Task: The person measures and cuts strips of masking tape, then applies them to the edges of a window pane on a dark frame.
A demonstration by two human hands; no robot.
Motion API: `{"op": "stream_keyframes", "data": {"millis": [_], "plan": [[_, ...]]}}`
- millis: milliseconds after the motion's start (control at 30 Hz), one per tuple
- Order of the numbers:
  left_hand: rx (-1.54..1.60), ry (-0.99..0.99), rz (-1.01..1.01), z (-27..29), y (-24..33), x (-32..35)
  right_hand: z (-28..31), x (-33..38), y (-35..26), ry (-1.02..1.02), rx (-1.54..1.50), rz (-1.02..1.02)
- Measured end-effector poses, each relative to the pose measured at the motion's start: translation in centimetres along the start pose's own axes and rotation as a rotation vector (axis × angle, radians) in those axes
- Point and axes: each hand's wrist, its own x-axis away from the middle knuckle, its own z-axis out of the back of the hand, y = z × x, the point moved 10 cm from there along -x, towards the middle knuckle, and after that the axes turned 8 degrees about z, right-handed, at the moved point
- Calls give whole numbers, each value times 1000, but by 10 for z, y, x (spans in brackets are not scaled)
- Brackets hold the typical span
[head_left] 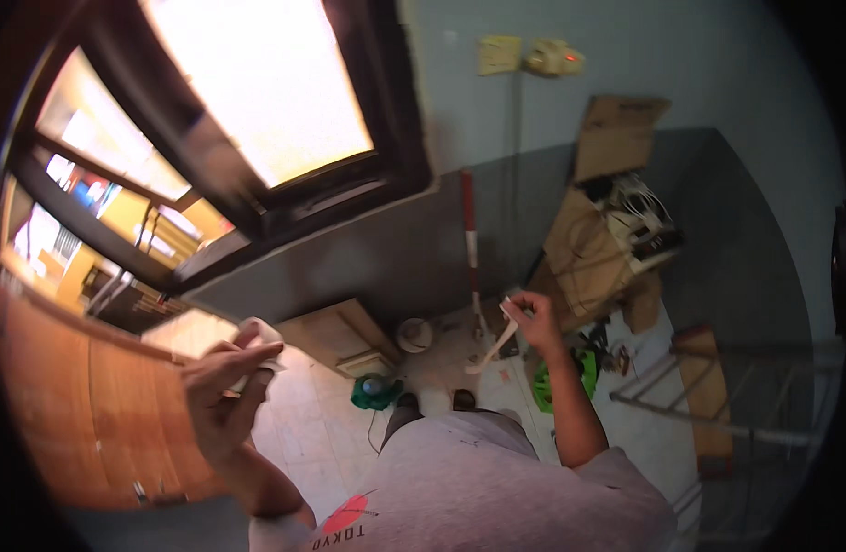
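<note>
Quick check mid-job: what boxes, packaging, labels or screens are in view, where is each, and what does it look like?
Cardboard boxes: stacked against the grey wall at right, brown, flaps open, cables and white items spilling out.
Cardboard flap: topmost, flat brown sheet leaning on the wall.
Wall plate: high on the pale wall, square, yellowish.
Wall fitting: beside the plate, cream, with a small red light.
No screens visible.

White wad [260, 333]: crumpled, pinched in my raised left hand [222, 397], below the window [257, 83].
Pale strip [504, 329]: hangs from my right hand [533, 317], right of the window.
</note>
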Motion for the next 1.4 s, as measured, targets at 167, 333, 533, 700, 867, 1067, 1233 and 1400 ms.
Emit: {"op": "stream_keyframes", "data": {"millis": [167, 333, 533, 700, 867, 1067, 1233, 1400], "plan": [[-81, -427, -8, -157, -17, 0, 51, 15, 18, 334, -186, -98], [-91, -584, -354, -278, 23, -42, 89, 71, 25, 492, 2, 24], [-100, -557, -774, -480, 90, -139, 152, 176, 24, 803, 190, -117], [105, -559, -744, -667, 143, -235, 182, 257, 2, 964, 444, -137], [-81, -474, -763, -795, 174, -270, 192, 350, 9, 1137, 481, -270], [-135, -375, -758, -827, 167, -248, 188, 401, 15, 1243, 416, -390], [293, -666, -488, -734, 109, -136, 185, 318, 41, 1126, -98, -210], [766, -1229, 66, -589, 99, -54, 189, 152, -30, 692, -446, 36]]}}
